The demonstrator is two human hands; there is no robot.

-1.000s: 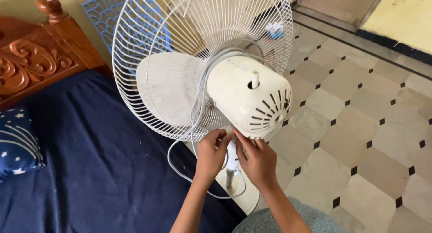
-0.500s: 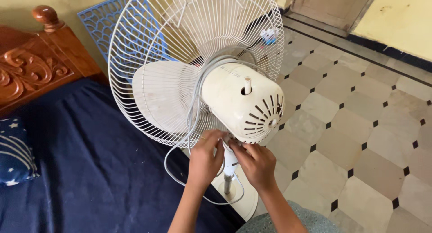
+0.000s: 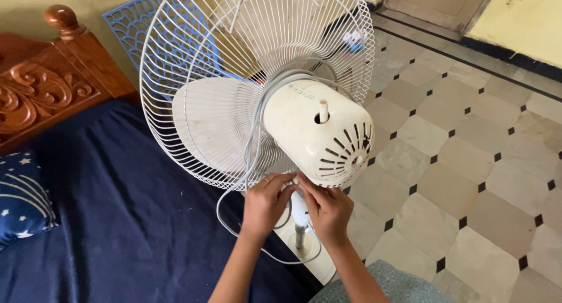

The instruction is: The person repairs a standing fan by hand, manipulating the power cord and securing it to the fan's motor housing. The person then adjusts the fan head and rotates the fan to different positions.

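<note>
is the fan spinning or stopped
Stopped: the blade behind the wire guard shows sharp, unblurred edges. Both hands are under the motor housing.

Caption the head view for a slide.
Both hands, left hand and right hand, meet under the white fan's motor housing, beside a blue bed.

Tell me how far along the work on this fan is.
Early, it seems. Done: nothing visibly removed; the wire guard and blades are on. In hand: the left hand and right hand meet under the motor housing, where it joins the stand. Left: cannot tell.
</note>
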